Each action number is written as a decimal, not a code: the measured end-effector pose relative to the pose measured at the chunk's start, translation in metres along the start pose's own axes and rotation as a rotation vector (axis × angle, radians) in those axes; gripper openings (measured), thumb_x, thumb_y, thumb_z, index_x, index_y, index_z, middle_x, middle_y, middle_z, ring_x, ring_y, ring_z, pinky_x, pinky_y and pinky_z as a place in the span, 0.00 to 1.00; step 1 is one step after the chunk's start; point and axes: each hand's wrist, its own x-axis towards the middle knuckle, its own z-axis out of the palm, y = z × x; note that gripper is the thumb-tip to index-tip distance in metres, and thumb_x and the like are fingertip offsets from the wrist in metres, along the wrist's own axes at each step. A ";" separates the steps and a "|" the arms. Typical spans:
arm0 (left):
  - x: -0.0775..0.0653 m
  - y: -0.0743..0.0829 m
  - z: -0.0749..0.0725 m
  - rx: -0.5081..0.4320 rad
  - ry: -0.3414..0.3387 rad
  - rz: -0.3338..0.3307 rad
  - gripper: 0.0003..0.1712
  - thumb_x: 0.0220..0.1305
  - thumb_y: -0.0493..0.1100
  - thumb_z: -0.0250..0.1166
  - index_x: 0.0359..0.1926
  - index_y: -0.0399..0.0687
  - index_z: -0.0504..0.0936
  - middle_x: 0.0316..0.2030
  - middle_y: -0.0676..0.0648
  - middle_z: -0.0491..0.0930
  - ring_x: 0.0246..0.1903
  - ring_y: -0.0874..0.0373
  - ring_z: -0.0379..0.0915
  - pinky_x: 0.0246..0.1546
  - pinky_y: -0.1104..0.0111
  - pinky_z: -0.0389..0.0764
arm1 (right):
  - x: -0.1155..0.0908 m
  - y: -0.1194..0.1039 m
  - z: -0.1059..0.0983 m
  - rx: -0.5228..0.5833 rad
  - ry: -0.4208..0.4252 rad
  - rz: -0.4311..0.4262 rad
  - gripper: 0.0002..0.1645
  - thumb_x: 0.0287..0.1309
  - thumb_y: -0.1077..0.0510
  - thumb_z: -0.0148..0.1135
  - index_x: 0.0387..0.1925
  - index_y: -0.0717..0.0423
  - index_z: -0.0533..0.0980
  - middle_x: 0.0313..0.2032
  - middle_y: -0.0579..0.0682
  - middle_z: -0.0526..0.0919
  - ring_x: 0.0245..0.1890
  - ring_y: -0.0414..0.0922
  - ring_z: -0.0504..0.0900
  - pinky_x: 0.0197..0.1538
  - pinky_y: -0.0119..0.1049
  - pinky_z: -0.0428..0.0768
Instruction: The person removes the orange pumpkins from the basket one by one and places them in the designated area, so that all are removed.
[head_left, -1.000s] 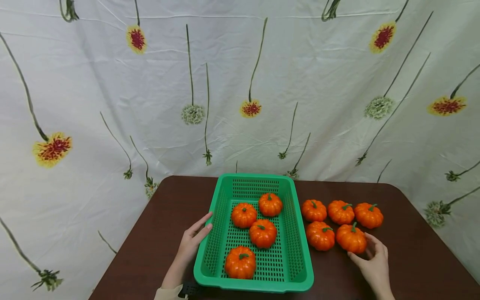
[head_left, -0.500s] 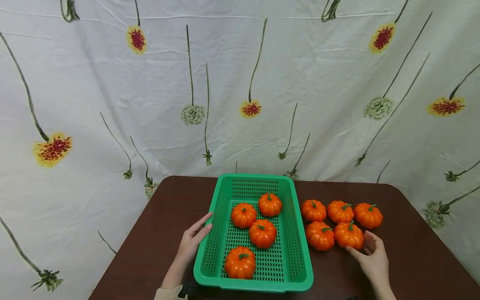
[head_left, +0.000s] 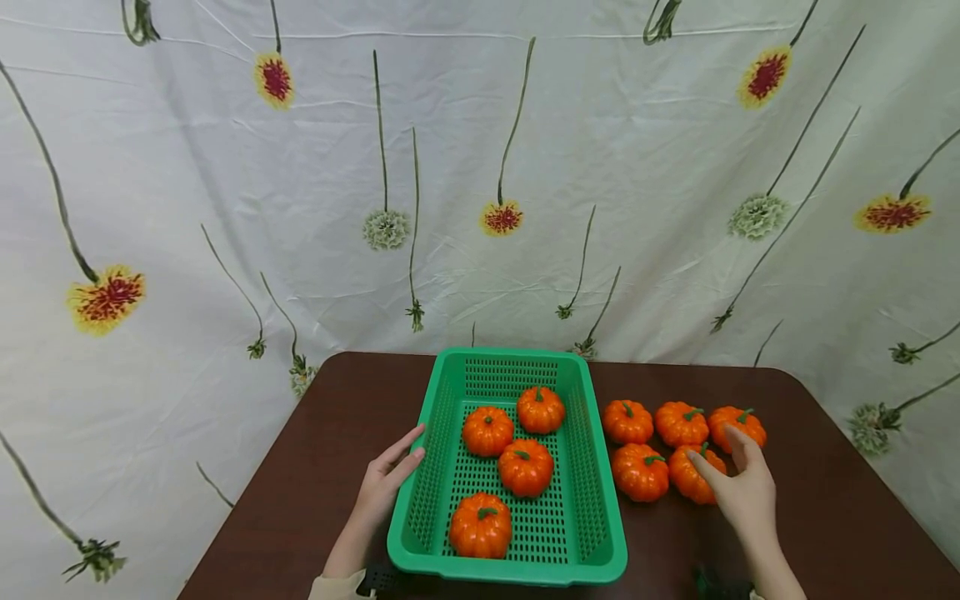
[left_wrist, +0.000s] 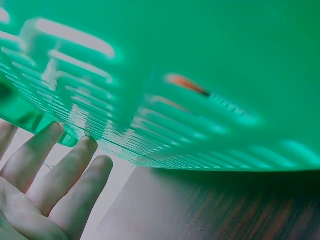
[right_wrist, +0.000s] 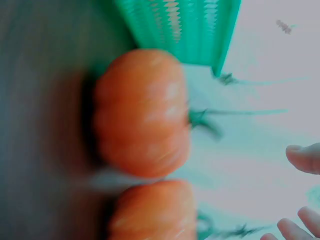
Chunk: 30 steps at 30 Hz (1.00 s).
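Observation:
My left hand (head_left: 380, 486) rests its extended fingertips at the left rim of a green plastic basket (head_left: 600, 467). The left wrist view shows the straight fingers (left_wrist: 65, 175) against its slotted wall (left_wrist: 235, 105). Several small orange toy pumpkins (head_left: 481, 525) with green stems sit inside. To the basket's right, my right hand (head_left: 750, 492) hovers over the front-right pumpkin (head_left: 690, 479), thumb and fingers spread apart, holding nothing. Beside that pumpkin stands another pumpkin (head_left: 639, 473). In the right wrist view, the thumb (right_wrist: 306, 159) is apart from two pumpkins (right_wrist: 142, 112).
Three more pumpkins (head_left: 681, 423) form a back row on the right of the dark brown table (head_left: 300, 500). A white cloth (head_left: 465, 150) printed with flowers hangs behind the table's far edge. A dark band is on my left wrist.
My right hand has pushed the front-right pumpkin slightly left and away, toward the other pumpkins, then let go and risen above it. My left hand and the basket have stayed still.

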 end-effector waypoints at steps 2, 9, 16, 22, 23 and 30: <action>0.000 0.000 0.000 0.003 0.002 -0.004 0.24 0.68 0.40 0.56 0.64 0.44 0.70 0.63 0.44 0.67 0.57 0.71 0.64 0.51 0.73 0.70 | 0.002 -0.010 0.002 0.022 -0.014 -0.042 0.50 0.53 0.45 0.68 0.70 0.58 0.55 0.68 0.60 0.58 0.68 0.56 0.55 0.64 0.53 0.58; 0.001 -0.002 -0.001 -0.005 -0.005 -0.009 0.25 0.68 0.41 0.57 0.65 0.44 0.70 0.64 0.44 0.66 0.57 0.71 0.64 0.51 0.73 0.70 | 0.008 -0.043 0.013 0.092 -0.071 -0.203 0.46 0.54 0.51 0.68 0.68 0.60 0.58 0.66 0.61 0.61 0.67 0.56 0.57 0.66 0.50 0.56; 0.001 -0.002 -0.001 -0.013 -0.014 0.012 0.24 0.68 0.39 0.56 0.65 0.42 0.70 0.64 0.43 0.66 0.56 0.70 0.65 0.51 0.73 0.70 | 0.007 -0.088 0.027 0.090 -0.144 -0.246 0.47 0.53 0.51 0.69 0.68 0.61 0.58 0.65 0.61 0.61 0.65 0.57 0.59 0.64 0.51 0.59; 0.000 0.000 -0.001 -0.019 -0.013 0.000 0.24 0.68 0.39 0.56 0.65 0.44 0.70 0.64 0.45 0.66 0.57 0.70 0.64 0.52 0.73 0.69 | 0.009 -0.110 0.050 0.131 -0.198 -0.294 0.45 0.52 0.51 0.70 0.67 0.60 0.59 0.65 0.59 0.63 0.66 0.55 0.60 0.65 0.48 0.60; 0.000 0.001 -0.001 -0.019 -0.013 -0.002 0.24 0.68 0.39 0.56 0.65 0.44 0.70 0.64 0.45 0.66 0.57 0.70 0.64 0.52 0.73 0.69 | 0.008 -0.114 0.054 0.138 -0.207 -0.299 0.45 0.52 0.52 0.70 0.67 0.60 0.60 0.65 0.59 0.63 0.65 0.54 0.60 0.65 0.48 0.60; 0.000 0.001 0.000 -0.022 -0.007 0.006 0.24 0.68 0.38 0.56 0.64 0.42 0.70 0.63 0.44 0.67 0.56 0.72 0.65 0.52 0.73 0.69 | 0.002 -0.139 0.082 0.152 -0.303 -0.326 0.44 0.53 0.51 0.69 0.67 0.58 0.59 0.66 0.58 0.61 0.66 0.53 0.60 0.65 0.47 0.59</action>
